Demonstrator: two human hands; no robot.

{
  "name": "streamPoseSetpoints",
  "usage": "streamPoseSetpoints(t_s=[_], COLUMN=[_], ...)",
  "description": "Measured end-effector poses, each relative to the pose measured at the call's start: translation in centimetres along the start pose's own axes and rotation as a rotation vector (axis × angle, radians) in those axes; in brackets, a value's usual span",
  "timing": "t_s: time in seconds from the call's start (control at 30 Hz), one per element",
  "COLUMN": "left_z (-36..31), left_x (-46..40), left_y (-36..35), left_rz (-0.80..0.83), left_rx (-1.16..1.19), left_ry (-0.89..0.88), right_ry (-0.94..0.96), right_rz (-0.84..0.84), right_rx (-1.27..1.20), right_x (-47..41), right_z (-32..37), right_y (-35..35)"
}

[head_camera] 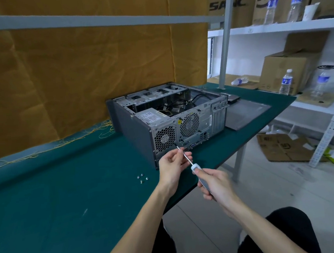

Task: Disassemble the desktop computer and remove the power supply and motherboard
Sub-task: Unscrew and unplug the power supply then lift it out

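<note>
An open grey desktop computer case (134, 127) lies on its side on the green table (58, 204), its rear panel facing me. The power supply (150, 115) sits in the near left corner behind a honeycomb grille (164, 138); cables fill the inside. My right hand (214, 184) grips the grey-and-white handle of a screwdriver (195, 167). My left hand (173, 161) pinches the metal shaft near the tip, which points at the rear panel beside the grille. The motherboard is hidden under cables.
Several loose screws (142, 177) lie on the table left of my hands. The removed side panel (244, 110) lies right of the case. Shelves (294, 25) with boxes and water bottles stand at right. Cardboard (283, 147) lies on the floor.
</note>
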State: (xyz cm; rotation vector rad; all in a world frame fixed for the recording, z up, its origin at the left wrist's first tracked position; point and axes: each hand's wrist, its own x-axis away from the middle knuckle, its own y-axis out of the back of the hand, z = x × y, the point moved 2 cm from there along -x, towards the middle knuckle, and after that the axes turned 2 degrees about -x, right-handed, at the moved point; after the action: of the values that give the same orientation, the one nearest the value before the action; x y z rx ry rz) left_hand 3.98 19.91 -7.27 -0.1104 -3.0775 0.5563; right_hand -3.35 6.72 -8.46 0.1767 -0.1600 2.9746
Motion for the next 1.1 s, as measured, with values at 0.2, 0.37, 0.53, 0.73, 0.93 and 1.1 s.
streamPoseSetpoints(t_s=[0.2, 0.37, 0.53, 0.73, 0.93, 1.1], left_z=[0.0, -0.1, -0.2, 0.0, 0.1, 0.2], left_x=[0.0, -0.2, -0.2, -0.3, -0.3, -0.3], left_y=[-0.1, -0.1, -0.5, -0.3, -0.3, -0.4], left_rz=[0.016, 0.016, 0.006, -0.003, -0.028, -0.049], left_rx=[-0.012, 0.025, -0.019, -0.019, -0.027, -0.024], left_ry=[0.004, 0.028, 0.020, 0.011, 0.010, 0.008], right_ry=[-0.027, -0.044, -0.126, -0.169, -0.269, -0.386], right_rz=[-0.010, 0.000, 0.025, 0.037, 0.076, 0.176], right_rx=[-0.023, -0.035, -0.148, -0.163, -0.259, -0.419], right_x=[-0.1, -0.3, -0.2, -0.1, 0.0, 0.3], right_z=[-0.2, 0.0, 0.2, 0.6, 0.9, 0.9], right_y=[0.3, 0.2, 0.4, 0.4, 0.3, 0.1])
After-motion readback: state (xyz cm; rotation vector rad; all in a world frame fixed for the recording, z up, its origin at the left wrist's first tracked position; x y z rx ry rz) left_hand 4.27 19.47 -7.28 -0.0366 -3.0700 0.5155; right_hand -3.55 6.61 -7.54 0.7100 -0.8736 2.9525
